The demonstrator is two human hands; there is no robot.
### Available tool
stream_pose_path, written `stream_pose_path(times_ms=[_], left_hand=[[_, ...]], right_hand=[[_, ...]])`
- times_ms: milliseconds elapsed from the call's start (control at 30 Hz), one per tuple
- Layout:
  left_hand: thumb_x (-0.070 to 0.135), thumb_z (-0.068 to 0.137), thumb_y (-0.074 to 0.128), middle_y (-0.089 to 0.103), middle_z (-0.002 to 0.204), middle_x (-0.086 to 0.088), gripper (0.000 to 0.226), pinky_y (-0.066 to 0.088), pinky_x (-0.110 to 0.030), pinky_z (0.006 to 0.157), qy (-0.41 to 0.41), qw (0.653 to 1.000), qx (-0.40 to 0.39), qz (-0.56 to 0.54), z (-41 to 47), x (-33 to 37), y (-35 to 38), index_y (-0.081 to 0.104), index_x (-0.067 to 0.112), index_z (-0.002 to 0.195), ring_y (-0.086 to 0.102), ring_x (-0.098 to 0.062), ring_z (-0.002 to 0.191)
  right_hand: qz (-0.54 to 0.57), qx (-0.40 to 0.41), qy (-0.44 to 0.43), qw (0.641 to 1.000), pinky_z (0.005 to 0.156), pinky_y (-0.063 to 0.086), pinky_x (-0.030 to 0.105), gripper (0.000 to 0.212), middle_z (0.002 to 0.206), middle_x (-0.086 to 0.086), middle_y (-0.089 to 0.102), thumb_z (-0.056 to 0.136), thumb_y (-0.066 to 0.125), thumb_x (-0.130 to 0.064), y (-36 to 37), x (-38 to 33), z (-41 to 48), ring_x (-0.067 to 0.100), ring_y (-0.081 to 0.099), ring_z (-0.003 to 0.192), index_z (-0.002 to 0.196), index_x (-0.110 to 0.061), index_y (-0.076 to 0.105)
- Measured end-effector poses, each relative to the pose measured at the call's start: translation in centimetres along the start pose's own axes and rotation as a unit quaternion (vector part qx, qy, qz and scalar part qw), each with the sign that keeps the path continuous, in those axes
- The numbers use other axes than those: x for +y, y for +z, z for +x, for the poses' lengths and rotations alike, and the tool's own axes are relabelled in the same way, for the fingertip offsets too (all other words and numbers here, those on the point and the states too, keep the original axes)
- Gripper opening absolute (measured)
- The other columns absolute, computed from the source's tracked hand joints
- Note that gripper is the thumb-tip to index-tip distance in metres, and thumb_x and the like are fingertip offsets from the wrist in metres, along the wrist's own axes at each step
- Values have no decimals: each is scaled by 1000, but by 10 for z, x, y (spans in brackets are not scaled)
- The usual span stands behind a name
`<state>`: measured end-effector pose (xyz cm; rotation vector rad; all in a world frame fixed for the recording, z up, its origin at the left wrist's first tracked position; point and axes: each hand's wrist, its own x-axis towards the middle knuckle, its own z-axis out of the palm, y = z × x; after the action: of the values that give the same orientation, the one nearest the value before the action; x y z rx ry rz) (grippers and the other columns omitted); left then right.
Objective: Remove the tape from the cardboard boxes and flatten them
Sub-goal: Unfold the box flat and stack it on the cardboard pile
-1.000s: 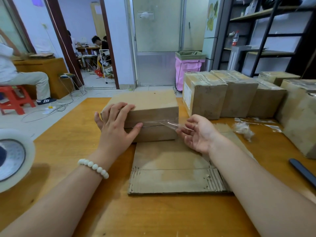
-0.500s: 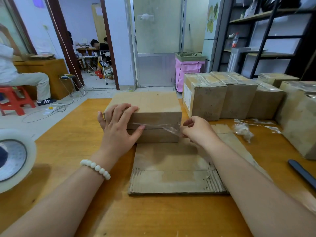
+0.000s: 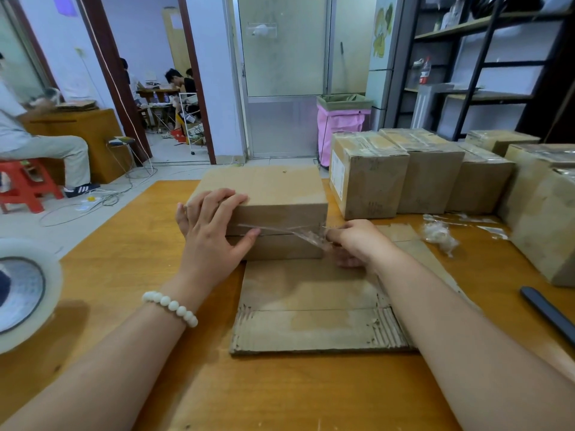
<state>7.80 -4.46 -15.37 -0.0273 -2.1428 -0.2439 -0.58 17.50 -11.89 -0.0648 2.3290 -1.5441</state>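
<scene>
A brown cardboard box (image 3: 280, 197) lies on the wooden table (image 3: 130, 244) in front of me. My left hand (image 3: 211, 231) rests flat over the box's left near corner, thumb pressed on the front seam. A strip of clear tape (image 3: 298, 233) runs along that seam and lifts off at its right end. My right hand (image 3: 357, 241) pinches the loose tape end at the box's right near corner. A flattened piece of cardboard (image 3: 311, 312) lies on the table just in front of the box, under my right forearm.
Several taped boxes (image 3: 370, 178) stand along the table's right side. A wad of removed tape (image 3: 438, 236) lies near them. A dark tool handle (image 3: 547, 312) sits at the right edge, a tape roll (image 3: 25, 290) at the left. A seated person (image 3: 37, 144) is beyond.
My right hand has moved from in front of the box to its right near corner and closed on the tape end. My left hand stayed on the box.
</scene>
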Motion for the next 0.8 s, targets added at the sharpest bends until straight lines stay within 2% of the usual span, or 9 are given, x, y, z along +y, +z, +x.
stream_pose_path(times_ms=[33,100,200,267,400,500,533,667,800], left_hand=[[50,81,54,48,125,-1,48,17,-66,107,0,1000,0,-1,0,0,0,50,25,122,33,-26,126],[50,81,54,48,125,0,48,17,-66,107,3,1000,1,-1,0,0,0,49,26,122,33,-26,126],[50,81,54,46,125,1,48,16,-63,108,7,1000,0,0,0,0,-1,48,27,123,33,-26,126],[50,81,54,46,125,2,48,16,-63,108,8,1000,1,-4,0,0,-1,48,27,122,34,-26,126],[49,82,55,46,126,2,47,21,-66,106,16,1000,-2,-9,1,-2,-1,48,27,122,35,-26,125],[50,82,55,47,126,1,48,26,-70,101,22,1000,-13,-14,2,-5,0,47,27,123,35,-26,125],[51,82,54,48,126,0,48,26,-70,100,23,1000,-15,-15,2,-6,0,47,27,123,35,-26,125],[52,83,54,49,127,0,48,23,-71,102,23,999,-13,-19,3,-9,0,47,27,124,35,-25,126],[46,83,52,36,135,0,48,18,-71,106,4,1000,9,-14,0,-9,3,44,28,127,26,-26,132]], right_hand=[[-25,12,-10,1000,62,57,32,13,100,10,61,90,62,-21,2,0,1,26,61,95,95,-9,61],[-130,45,-59,989,68,56,35,12,88,8,63,89,61,-20,2,-1,2,26,62,88,80,-13,60],[-272,74,-122,952,71,48,32,11,92,8,65,87,61,-20,1,-5,3,26,61,90,90,-10,64],[-296,59,-135,944,72,47,30,10,92,7,64,88,61,-21,1,-6,4,25,59,90,91,-12,63],[-192,-34,-103,975,82,52,36,4,93,4,68,88,62,-20,-8,2,9,22,64,92,90,-18,60],[-1,-136,-39,990,69,57,28,5,72,-2,70,90,62,-13,-16,7,7,9,67,69,88,-15,58],[20,-146,-37,988,65,56,26,6,70,-3,68,91,62,-11,-18,7,6,6,65,65,88,-14,57],[-17,-136,-73,988,63,55,25,8,79,1,63,91,60,-8,-18,4,2,2,63,59,87,-14,56],[-16,-121,-122,985,73,56,32,9,94,10,64,90,61,-8,-10,4,-5,15,65,77,87,-13,54]])
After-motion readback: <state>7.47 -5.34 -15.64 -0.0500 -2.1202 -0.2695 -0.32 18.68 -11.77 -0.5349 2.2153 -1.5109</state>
